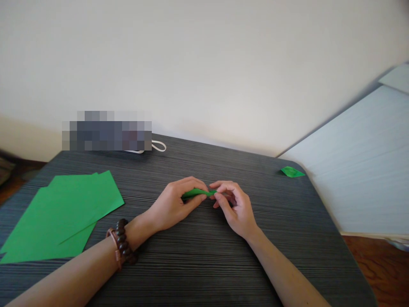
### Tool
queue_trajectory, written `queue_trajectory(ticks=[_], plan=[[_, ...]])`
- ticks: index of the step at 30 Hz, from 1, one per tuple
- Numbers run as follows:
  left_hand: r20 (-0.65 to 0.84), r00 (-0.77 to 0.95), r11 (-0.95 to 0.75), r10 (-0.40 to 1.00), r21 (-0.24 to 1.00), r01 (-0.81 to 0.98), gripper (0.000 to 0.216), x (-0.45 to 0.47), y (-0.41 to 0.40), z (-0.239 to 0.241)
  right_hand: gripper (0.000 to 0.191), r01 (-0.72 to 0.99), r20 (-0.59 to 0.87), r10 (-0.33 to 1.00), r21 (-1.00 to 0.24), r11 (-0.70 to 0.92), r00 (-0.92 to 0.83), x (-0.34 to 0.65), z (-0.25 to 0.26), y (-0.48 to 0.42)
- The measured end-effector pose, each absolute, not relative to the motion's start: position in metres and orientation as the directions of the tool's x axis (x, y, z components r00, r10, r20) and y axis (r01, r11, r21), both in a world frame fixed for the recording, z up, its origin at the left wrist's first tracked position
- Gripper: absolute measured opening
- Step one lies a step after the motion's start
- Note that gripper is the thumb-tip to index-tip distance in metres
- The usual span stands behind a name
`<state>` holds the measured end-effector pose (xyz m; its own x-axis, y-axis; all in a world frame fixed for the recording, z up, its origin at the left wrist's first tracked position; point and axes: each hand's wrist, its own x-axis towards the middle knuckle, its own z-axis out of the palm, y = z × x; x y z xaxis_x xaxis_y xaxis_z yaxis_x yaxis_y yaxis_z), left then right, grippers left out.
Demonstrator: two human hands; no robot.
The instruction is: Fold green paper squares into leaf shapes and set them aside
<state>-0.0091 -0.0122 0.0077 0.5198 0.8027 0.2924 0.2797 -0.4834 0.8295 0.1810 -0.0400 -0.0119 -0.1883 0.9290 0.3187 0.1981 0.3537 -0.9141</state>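
Between my two hands is a narrow folded piece of green paper (195, 193), held just above the dark table. My left hand (175, 202) is closed around its wider part, thumb below and fingers over the top. The fingertips of my right hand (234, 207) pinch the thin right end, the thumb and index finger meeting on it. Part of the paper is hidden inside my left hand. Dark beads and a thin band circle my left wrist.
Several green paper sheets (70, 209) lie overlapping at the left of the dark wood-grain table (191, 273). A small folded green paper shape (292, 172) rests near the far right corner. At the back left a blurred-out object has a white loop (159, 146). A pale wall stands behind.
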Motion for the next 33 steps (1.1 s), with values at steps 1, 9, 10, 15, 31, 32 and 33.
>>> queue_trajectory(ticks=[1, 9, 10, 15, 31, 32, 33], plan=[[0.282, 0.511, -0.466, 0.812, 0.840, 0.278, 0.012, -0.009, -0.012, 0.008, 0.013, 0.220, 0.348, 0.920, -0.898, 0.382, -0.179, 0.181, -0.013, -0.040], [0.195, 0.437, -0.358, 0.878, 0.874, 0.329, 0.017, -0.006, -0.017, 0.008, 0.022, 0.501, 0.559, 0.810, -0.657, 0.563, -0.178, 0.185, -0.007, -0.038], [0.204, 0.432, -0.364, 0.879, 0.871, 0.330, 0.017, -0.006, -0.017, 0.008, 0.023, 0.515, 0.562, 0.807, -0.644, 0.565, -0.182, 0.185, -0.007, -0.038], [0.291, 0.441, -0.451, 0.849, 0.834, 0.318, 0.015, -0.006, -0.018, 0.006, 0.020, 0.530, 0.550, 0.803, -0.622, 0.576, -0.227, 0.184, -0.006, -0.038], [0.525, 0.558, -0.764, 0.643, 0.487, 0.423, 0.021, -0.013, -0.016, -0.003, 0.009, 0.472, 0.420, 0.869, -0.730, 0.494, -0.261, 0.182, -0.005, -0.036], [0.519, 0.557, -0.759, 0.648, 0.494, 0.424, 0.022, -0.013, -0.016, -0.003, 0.008, 0.467, 0.421, 0.870, -0.734, 0.493, -0.258, 0.182, -0.004, -0.036], [0.514, 0.556, -0.755, 0.653, 0.500, 0.425, 0.022, -0.013, -0.015, -0.003, 0.008, 0.470, 0.420, 0.872, -0.734, 0.490, -0.251, 0.182, -0.004, -0.036]])
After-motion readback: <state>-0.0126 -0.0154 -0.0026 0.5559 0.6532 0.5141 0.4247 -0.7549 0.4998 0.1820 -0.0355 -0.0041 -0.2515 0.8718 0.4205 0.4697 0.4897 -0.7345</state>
